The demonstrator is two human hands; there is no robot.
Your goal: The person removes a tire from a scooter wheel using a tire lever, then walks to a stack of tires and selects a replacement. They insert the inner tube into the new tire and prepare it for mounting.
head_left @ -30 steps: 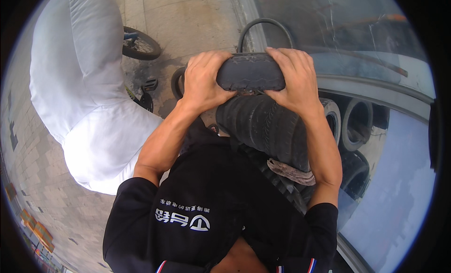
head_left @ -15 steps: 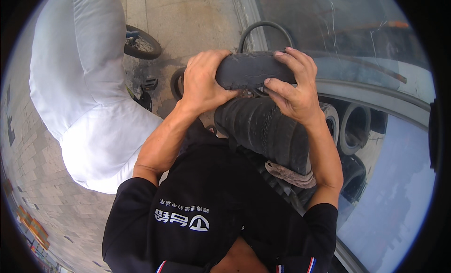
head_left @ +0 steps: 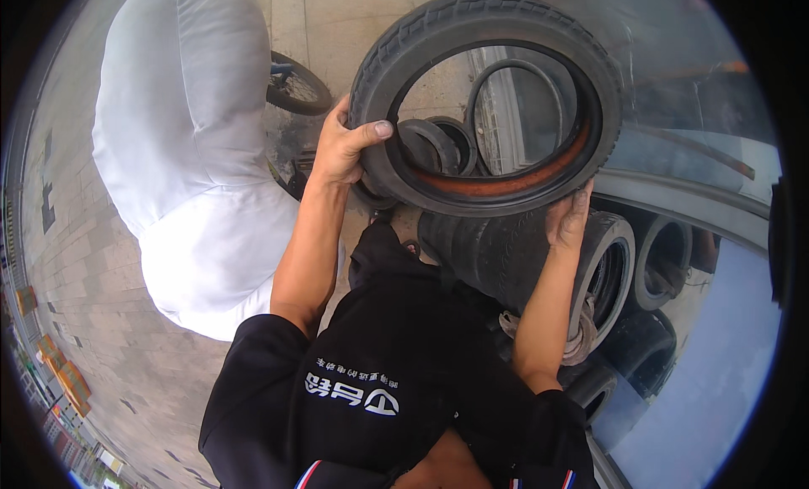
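A black rubber tire [head_left: 383, 76] with a treaded outer face is held up in front of me, its round opening turned toward me. Reddish-brown colour shows along the inside of its lower part. My left hand [head_left: 344, 148] grips the tire's left side, thumb pressed on the sidewall and fingers behind it. My right hand [head_left: 570, 217] supports the lower right edge from below; its fingers are partly hidden behind the tire. Beneath it lies a row of used tires [head_left: 522, 257], with a grey-brown rag [head_left: 581, 342] at its near end.
A large white padded cover [head_left: 202, 152] fills the left side. Beyond it shows a bicycle wheel [head_left: 299, 85]. More tires [head_left: 431, 145] lie on the pavement ahead, and a thin tire [head_left: 516, 66] leans by the glass front [head_left: 674, 59] on the right.
The tire has turned from tread-on to showing its open ring, and sits higher. My left hand has shifted to its side, my right hand down to its lower edge.
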